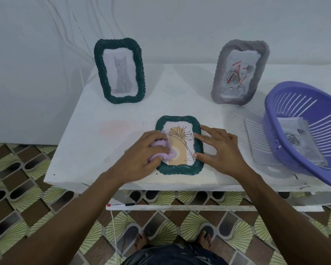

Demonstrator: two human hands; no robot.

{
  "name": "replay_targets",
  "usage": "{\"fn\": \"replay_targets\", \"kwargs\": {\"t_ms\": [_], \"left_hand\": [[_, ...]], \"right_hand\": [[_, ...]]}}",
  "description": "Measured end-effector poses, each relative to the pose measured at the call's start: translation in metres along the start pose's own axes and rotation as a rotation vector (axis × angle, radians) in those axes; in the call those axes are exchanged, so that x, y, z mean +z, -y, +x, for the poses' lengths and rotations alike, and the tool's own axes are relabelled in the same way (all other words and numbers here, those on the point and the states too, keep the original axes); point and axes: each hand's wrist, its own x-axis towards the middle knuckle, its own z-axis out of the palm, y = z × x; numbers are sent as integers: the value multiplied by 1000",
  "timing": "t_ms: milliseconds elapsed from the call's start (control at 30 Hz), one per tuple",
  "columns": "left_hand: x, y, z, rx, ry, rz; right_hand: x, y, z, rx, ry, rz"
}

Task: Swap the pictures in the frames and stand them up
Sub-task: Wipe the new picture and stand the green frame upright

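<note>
The lying frame sits flat at the lower centre of the desk, near its front edge, with the flower picture facing up. It looks light and stiff. The ribbed green rim should give good purchase, while the face is probably slick and fragile, so the long sides of the rim are the place to take hold.

The left hand is curled round a lilac cloth pressed on the frame's left side. The right hand lies spread, fingertips on the right rim, gripping nothing.

The cat frame at upper left and the grey frame at upper right stand well apart, with open desk between them. The purple basket crowds the right edge.
</note>
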Motion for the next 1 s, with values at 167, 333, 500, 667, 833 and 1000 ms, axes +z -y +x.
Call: {"fn": "replay_targets", "kwargs": {"t_ms": [167, 333, 500, 667, 833, 1000], "left_hand": [[-4, 1, -19, -149, -161, 23], [-28, 24, -41, -423, -357, 181], [-50, 41, -65, -604, -205, 359], [-56, 41, -69, -552, -75, 509], [-65, 45, -58, -363, 51, 491], [-50, 54, -64, -519, 70, 529]], "right_hand": [[-1, 2, 0, 4, 7, -26], [-3, 4, 0, 16, 20, -19], [-3, 3, 0, -2, 2, -41], [-2, 3, -1, -13, -14, -34], [0, 1, -1, -21, -23, -38], [1, -2, -2, -23, -34, -37]]}}
